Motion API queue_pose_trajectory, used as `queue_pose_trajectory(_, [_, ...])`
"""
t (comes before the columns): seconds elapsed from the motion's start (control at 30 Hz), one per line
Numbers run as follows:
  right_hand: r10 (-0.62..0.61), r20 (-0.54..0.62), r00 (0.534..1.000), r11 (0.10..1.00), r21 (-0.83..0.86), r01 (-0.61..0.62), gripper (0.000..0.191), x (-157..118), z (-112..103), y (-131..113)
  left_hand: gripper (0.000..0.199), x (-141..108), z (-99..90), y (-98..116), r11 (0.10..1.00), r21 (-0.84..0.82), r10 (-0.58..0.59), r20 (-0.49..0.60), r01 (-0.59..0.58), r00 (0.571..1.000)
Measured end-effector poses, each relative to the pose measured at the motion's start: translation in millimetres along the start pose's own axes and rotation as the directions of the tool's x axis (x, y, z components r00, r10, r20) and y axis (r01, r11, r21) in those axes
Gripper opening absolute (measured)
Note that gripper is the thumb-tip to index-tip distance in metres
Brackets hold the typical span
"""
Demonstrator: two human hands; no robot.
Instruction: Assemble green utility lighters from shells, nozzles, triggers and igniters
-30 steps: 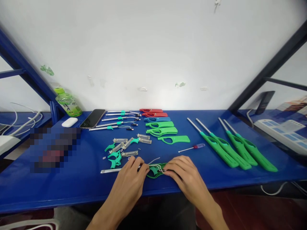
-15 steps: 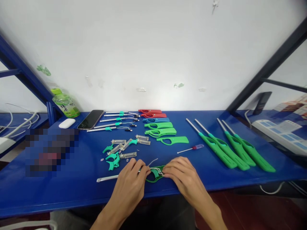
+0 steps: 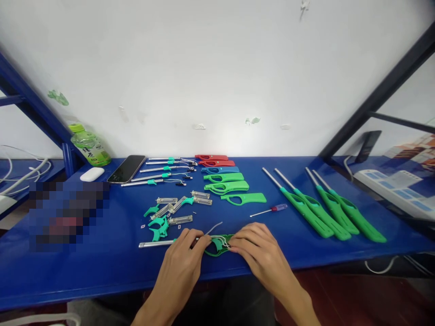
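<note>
Near the table's front edge lies a partly assembled green lighter shell (image 3: 211, 253) of the long-nosed kind, with its inside facing up. White wires (image 3: 222, 240) and a teal trigger (image 3: 217, 245) show within it. My left hand (image 3: 183, 262) is closed around the front end of the shell, where the silver metal tube (image 3: 154, 244) sticks out to the left. A thin loose wire (image 3: 214, 227) rises beside its fingertips. My right hand (image 3: 261, 251) pinches at the handle end, fingers bent over the shell and wires. Its fingertips cover what they grip there.
Several clear fuel tanks (image 3: 181, 219) and teal triggers (image 3: 158, 228) lie to the left. Behind are metal tubes with wires (image 3: 139, 183) and loose shell halves (image 3: 244, 198). A screwdriver (image 3: 279, 208) and several closed green lighters (image 3: 307, 213) lie right. A phone (image 3: 127, 169) and bottle (image 3: 90, 147) stand back left.
The metal tube's free end has swung slightly away from me and now lies more level. My left fingers have shifted a little on the shell; the right hand keeps its pinch.
</note>
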State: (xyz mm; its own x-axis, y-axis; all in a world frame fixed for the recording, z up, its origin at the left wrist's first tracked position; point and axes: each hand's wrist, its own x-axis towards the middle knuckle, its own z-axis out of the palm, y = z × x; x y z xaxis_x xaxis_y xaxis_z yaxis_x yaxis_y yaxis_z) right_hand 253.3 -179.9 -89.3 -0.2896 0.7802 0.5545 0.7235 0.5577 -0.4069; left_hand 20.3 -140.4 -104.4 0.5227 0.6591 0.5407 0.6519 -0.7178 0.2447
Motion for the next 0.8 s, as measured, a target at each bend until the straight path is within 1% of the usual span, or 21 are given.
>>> queue_pose_trajectory(0.23, [-0.022,-0.032,0.999,1.000,0.010,0.022,0.011,1,0,0,0.016,2,2.1,1,0.999,-0.040,-0.025,-0.002,0.025,1.000])
queue_pose_trajectory(0.43, [-0.018,-0.030,0.999,1.000,0.020,0.018,0.008,1,0,0,0.018,5,2.6,2,0.999,0.046,0.029,-0.047,-0.027,0.998])
queue_pose_trajectory(0.6, [-0.013,-0.035,0.999,1.000,0.015,0.013,0.008,0,1,1,0.015,6,-3.4,6,0.996,0.083,0.025,-0.065,-0.019,0.998])
queue_pose_trajectory(0.8, [-0.003,-0.025,1.000,1.000,0.015,0.003,0.009,0,1,1,0.014,5,-9.3,7,0.996,0.083,0.012,-0.046,-0.008,0.999])
